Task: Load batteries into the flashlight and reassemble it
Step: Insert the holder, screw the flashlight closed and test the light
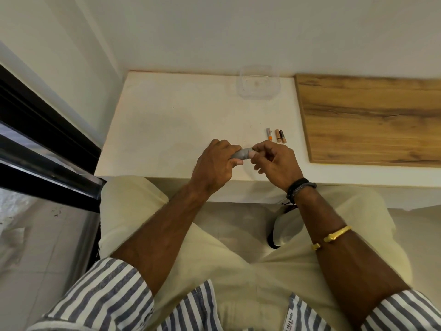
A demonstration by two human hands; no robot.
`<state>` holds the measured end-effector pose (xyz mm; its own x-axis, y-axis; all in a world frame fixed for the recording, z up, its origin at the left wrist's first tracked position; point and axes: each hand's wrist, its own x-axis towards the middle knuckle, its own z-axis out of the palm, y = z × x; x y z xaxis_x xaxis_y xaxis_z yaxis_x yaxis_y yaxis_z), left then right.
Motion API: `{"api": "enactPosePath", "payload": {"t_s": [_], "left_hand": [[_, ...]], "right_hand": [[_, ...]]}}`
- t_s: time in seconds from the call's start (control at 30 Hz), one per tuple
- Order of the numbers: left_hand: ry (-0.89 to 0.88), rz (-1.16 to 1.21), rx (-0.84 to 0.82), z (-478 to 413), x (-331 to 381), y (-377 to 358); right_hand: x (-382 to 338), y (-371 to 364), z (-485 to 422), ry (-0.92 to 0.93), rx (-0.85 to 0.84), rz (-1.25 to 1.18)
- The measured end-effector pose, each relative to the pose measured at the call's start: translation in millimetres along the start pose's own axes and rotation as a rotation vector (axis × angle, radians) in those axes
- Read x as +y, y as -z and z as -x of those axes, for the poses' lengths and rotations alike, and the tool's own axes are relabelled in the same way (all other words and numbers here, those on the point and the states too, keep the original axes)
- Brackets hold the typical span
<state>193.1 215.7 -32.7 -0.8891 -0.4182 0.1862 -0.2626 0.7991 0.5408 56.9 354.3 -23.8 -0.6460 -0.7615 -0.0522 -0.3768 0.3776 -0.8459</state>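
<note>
I see the grey flashlight (241,154) mostly hidden, gripped by left hand (216,163) and right hand (274,161); clear container (259,85) on tabletop (167,120) looks empty, three batteries (275,134) loose.

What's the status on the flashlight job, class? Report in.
Left hand and right hand both grip the grey flashlight. Three batteries lie loose on the white table, not loaded. Nothing in the way.

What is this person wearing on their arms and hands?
Both hands, left hand and right hand, are bare. The blue and white striped sleeves are rolled up. The right wrist carries dark bracelets, and the right forearm a gold bangle.
</note>
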Motion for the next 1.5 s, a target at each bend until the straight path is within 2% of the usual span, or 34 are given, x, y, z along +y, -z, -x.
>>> {"api": "enactPosePath", "payload": {"t_s": [0.23,0.5,0.63,0.9,1.13,1.37,1.43,1.5], "left_hand": [[-0.051,0.013,0.018,1,5,0],[-0.046,0.232,-0.106,-1,2,-2],[-0.043,0.235,-0.079,0,4,-3],[-0.018,0.111,0.029,1,4,-9],[0.059,0.123,0.118,-1,2,-8],[0.153,0.288,0.203,0,3,-11],[0.236,0.37,0.241,-1,4,-11],[0.403,0.52,0.247,-5,4,-8]], "right_hand": [[1,-10,0,0.008,0.038,0.129],[0,-15,2,0.11,0.173,0.295],[-2,-20,0,0.062,0.19,0.248],[-1,-33,0,-0.053,0.328,0.082],[-4,-40,4,-0.122,0.286,-0.204],[-4,-46,5,-0.39,0.274,-0.852],[-2,-45,2,-0.468,0.263,-1.068],[-1,-42,-2,-0.516,0.243,-1.262]]}}
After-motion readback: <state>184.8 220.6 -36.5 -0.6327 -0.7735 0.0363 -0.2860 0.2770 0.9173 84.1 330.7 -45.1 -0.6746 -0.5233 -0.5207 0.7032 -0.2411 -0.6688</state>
